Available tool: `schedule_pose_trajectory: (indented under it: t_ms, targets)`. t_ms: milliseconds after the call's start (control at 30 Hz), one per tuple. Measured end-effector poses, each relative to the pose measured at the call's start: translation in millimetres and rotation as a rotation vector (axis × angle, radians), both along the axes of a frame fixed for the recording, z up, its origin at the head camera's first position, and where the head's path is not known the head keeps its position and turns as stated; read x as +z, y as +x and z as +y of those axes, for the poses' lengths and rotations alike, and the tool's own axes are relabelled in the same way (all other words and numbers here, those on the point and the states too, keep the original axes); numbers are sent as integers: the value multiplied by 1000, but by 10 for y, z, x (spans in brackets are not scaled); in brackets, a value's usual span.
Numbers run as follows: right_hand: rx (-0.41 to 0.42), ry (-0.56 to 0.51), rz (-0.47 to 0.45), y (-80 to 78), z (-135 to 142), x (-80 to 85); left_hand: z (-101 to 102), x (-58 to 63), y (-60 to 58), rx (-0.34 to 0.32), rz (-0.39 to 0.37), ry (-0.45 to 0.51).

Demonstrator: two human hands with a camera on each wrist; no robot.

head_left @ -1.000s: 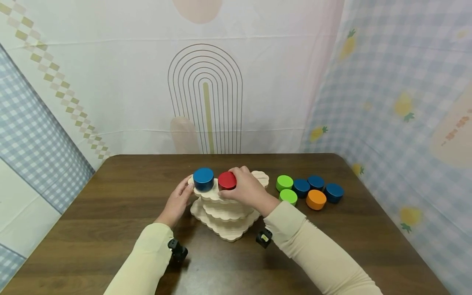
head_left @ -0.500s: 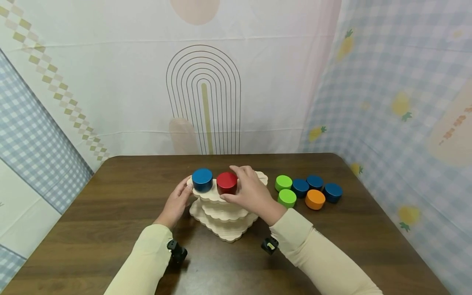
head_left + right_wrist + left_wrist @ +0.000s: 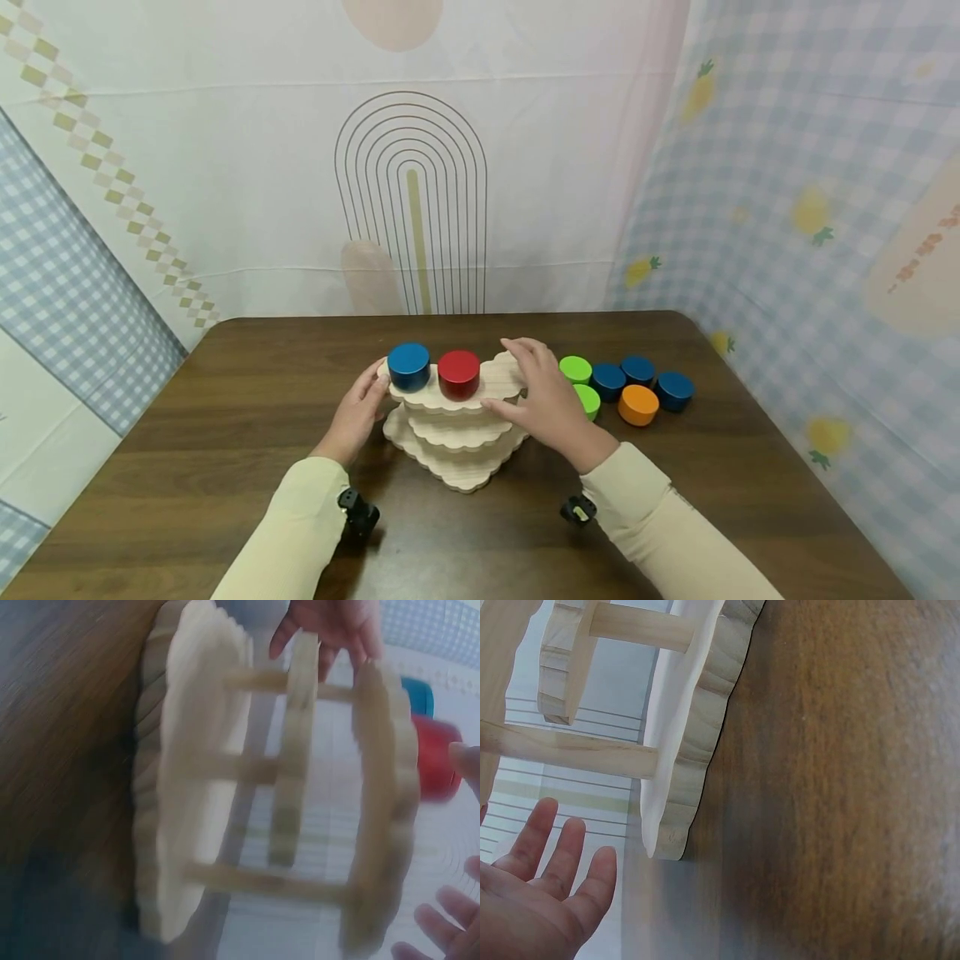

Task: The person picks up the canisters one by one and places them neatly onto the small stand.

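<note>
A pale wooden tiered stand (image 3: 495, 382) with scalloped, cloud-like edges stands mid-table; round posts (image 3: 641, 626) join its tiers. On its top tier sit a blue round block (image 3: 408, 367) at the left and a red round block (image 3: 458, 376) beside it. My left hand (image 3: 356, 415) holds the top tier's left edge, thumb above; in the left wrist view its other fingers (image 3: 592, 889) hang loose below. To the right of the red block is my right hand (image 3: 553, 402), fingers spread, holding nothing. It hovers by the top tier's right end; whether it touches is unclear.
Right of the stand lie more round blocks on the brown table (image 3: 450, 542): two green (image 3: 575, 368), an orange one (image 3: 638, 405) and three blue (image 3: 674, 392). My right hand partly covers the nearer green one. Patterned cloth (image 3: 525, 183) hangs behind the table.
My right hand has let go of the red block and moved right, its fingers opening. The red block stays beside the blue one. My left hand keeps its place on the stand.
</note>
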State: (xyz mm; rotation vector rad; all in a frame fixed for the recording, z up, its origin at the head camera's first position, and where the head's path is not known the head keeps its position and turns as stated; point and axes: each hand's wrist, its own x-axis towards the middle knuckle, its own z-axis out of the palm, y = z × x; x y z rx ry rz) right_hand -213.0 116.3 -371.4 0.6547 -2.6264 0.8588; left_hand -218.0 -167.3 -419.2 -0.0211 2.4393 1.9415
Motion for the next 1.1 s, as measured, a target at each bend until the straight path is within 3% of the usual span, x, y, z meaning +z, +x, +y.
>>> schedule_pose_trajectory:
  t_ms: [333,600,1100]
  targets:
    - [-42,-13,19,-42,409,-136,9,-2,-23,-7,0,-1]
    - [-126,-7,-62,-97,767,-232,15,-14,-49,-5,-12,2]
    - [-217,61,-107,-131,1302,-455,21,-11,-50,-3,-1,4]
